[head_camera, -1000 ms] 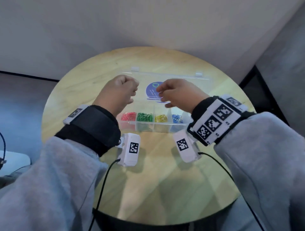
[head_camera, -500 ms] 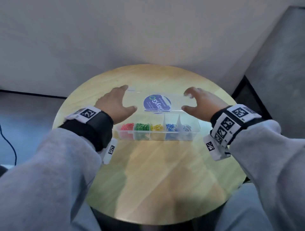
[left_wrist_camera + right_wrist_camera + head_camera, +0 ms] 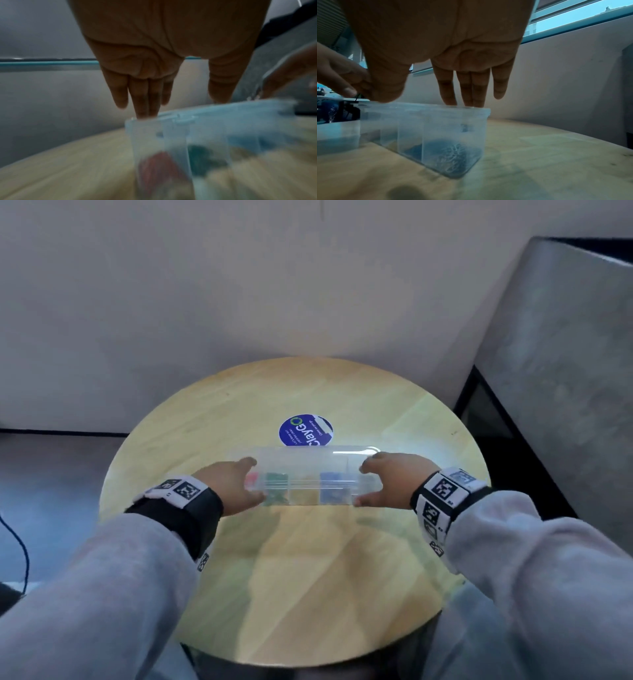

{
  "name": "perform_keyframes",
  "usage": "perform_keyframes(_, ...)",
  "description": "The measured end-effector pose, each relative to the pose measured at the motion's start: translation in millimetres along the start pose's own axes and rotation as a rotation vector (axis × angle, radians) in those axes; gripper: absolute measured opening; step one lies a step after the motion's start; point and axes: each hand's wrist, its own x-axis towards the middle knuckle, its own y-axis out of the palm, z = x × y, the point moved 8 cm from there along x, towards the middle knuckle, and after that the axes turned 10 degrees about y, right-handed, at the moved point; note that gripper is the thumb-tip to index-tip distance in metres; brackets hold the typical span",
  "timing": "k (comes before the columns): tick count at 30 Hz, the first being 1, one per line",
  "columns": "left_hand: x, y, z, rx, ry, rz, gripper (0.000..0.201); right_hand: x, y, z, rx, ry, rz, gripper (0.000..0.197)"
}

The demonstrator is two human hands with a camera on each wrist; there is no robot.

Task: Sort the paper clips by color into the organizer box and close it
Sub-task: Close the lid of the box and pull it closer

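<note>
The clear organizer box (image 3: pixel 308 486) stands on the round wooden table (image 3: pixel 308 577) with its lid down over the compartments. Blurred red (image 3: pixel 251 477), green (image 3: pixel 275 478), yellow (image 3: pixel 305 479) and blue (image 3: pixel 330 478) clips show through the plastic. Silver clips (image 3: pixel 453 152) fill the right end compartment. My left hand (image 3: pixel 245 481) spans the box's left end, its straight fingertips (image 3: pixel 145 112) touching the lid's far edge. At the right end my right hand (image 3: pixel 376 482) does the same, with fingertips (image 3: pixel 471 102) and thumb (image 3: pixel 385 94) pressing on the lid.
A round blue sticker (image 3: pixel 306 429) shows just behind the box. A grey block (image 3: pixel 565 371) rises beside the table's right edge, and a pale wall lies behind. A black cable (image 3: pixel 19 542) hangs off to the left.
The lid, lying flat behind the box a second ago, was lifted by its far edge and swung down over the compartments. Both hands came down with it onto the box's ends.
</note>
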Motion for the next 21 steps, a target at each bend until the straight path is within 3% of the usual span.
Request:
perform_keyframes(7,10.3,10.3,-0.3,0.183,0.046,0.087,0.047,8.9,6.3,12.4,-0.071,0.023,0.025,0.053)
perform_keyframes(11,20.2,5.7,4.9,0.196,0.055,0.083,0.045,18.6,5.5,11.8,-0.067,0.032,0.048,0.047)
perform_keyframes(17,26.1,-0.8,-0.3,0.246,0.072,0.068,0.040,27.0,-0.4,4.1,-0.008,0.056,0.062,0.057)
perform_keyframes(21,25.3,2.8,-3.9,0.294,0.093,0.051,0.033,32.0,0.6,8.3,-0.086,0.050,0.025,0.052)
